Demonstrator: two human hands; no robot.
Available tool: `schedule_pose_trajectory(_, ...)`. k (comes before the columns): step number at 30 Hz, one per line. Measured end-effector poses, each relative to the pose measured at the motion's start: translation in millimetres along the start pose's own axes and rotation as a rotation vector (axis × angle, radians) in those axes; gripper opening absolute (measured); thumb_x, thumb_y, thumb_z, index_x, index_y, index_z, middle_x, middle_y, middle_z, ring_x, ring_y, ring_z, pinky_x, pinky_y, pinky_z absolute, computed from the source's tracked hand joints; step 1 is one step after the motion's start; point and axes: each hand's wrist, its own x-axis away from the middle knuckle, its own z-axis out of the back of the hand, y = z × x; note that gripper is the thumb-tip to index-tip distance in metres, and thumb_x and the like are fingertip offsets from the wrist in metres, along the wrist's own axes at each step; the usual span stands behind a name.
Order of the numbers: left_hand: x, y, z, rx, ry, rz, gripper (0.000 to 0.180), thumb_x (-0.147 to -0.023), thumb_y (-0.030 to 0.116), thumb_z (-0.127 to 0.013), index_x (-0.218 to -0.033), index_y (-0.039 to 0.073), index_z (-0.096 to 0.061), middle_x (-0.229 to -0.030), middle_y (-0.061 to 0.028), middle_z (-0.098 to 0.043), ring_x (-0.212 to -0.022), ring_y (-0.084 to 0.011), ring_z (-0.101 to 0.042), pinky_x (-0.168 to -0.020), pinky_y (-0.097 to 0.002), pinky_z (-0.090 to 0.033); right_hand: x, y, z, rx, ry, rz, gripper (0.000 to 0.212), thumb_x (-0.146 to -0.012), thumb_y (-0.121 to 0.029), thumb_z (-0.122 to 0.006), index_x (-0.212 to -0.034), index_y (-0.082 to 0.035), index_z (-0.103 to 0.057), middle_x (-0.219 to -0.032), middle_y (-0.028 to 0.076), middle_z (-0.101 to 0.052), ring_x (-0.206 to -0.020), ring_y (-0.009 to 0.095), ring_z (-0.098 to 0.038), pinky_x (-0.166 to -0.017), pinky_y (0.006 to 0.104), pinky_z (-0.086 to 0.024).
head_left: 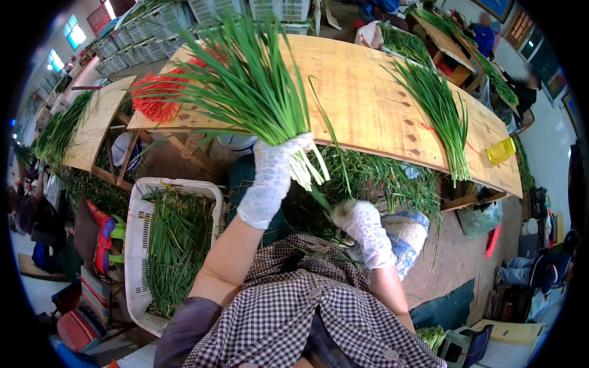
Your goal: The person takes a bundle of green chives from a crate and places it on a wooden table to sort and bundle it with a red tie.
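Note:
My left hand (279,165), in a patterned white glove, is closed around a thick bunch of Chinese chives (264,92). Their long green leaves fan up over the table, and the pale stem ends stick out below my fist. Lower and to the right, my gloved right hand (359,224) is curled in a loose fist above my lap, its fingertips blurred. A smeared green strip reaches its fingers; whether they grip it is unclear. One long loose leaf (331,132) hangs over the table edge between the hands.
On the wooden table (362,92) lie red ties (159,95), another chive bundle (438,110) and a yellow container (501,151). A white crate (138,245) of green leaves stands at my left. Leaf scraps (380,178) lie under the table. Other people sit at the far right.

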Motion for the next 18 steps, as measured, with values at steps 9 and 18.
schedule_pose_trajectory(9,2.5,47.4,-34.1,0.043,-0.168,0.053,0.028,-0.072,-0.007,-0.071,-0.098,-0.003,-0.061,-0.088,-0.0101,-0.067,-0.072,-0.0175,-0.067,-0.063,-0.0283,-0.058,-50.5,-34.6,64.3,0.306,0.746,0.288,0.041,-0.072,-0.024,-0.072,-0.107,-0.006,-0.061,-0.095,0.008,-0.065,-0.085,0.028,-0.063,-0.072,0.0377,-0.052)
schedule_pose_trajectory(18,-8.6,-22.9,-61.5,0.088,-0.316,0.264,0.029,-0.075,-0.004,-0.069,-0.102,0.002,-0.06,-0.088,-0.0059,-0.065,-0.072,-0.0168,-0.065,-0.064,-0.0286,-0.055,12.6,-12.7,63.1,-1.218,0.605,0.075,0.019,-0.08,-0.005,-0.071,-0.098,0.001,-0.069,-0.085,0.002,-0.068,-0.074,0.006,-0.058,-0.07,0.0212,-0.048)
